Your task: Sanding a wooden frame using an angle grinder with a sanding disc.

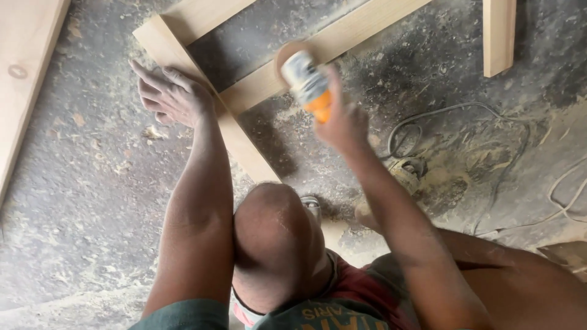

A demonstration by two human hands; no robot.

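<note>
- Head view: I see the left hand (173,95) spread flat on the frame (183,67), on the floor (79,183).
- Right hand (342,122) grips the sander (306,79), disc on the crosspiece (342,40).
- Sawdust around; I judge sanding is mid-way.

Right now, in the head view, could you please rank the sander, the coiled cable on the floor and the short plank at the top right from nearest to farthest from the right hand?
1. Sander: gripped in the right hand, on the wooden frame.
2. Coiled cable: on the dusty floor, just right of that hand.
3. Short plank: top right, farthest.
</note>
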